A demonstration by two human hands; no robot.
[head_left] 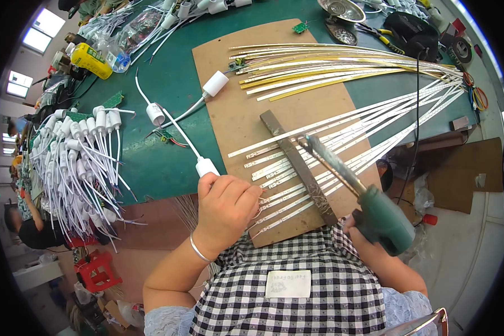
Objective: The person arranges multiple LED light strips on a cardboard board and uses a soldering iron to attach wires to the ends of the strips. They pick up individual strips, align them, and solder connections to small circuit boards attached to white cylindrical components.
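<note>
My left hand [227,208] is closed around a white cylindrical connector cap [206,167] with a white cable running out of its top. Thin wires show beside its fingers, next to the ends of several narrow LED strips [288,168]. A dark flat bar [297,165] lies across those strips on the brown board [229,117]. Wrapped on the grip of a green soldering gun [387,219], my right hand [350,223] is mostly hidden behind it. The gun's metal tip points up and left, over the strips near the bar.
More LED strips [319,66] lie at the board's far side. White caps with cables [75,151] are heaped at left, near a yellow bottle [89,59]. Two capped cables [214,85] lie beyond my left hand. A metal dish [341,10], pliers [387,40] and a hanging black cord [418,106] are at right.
</note>
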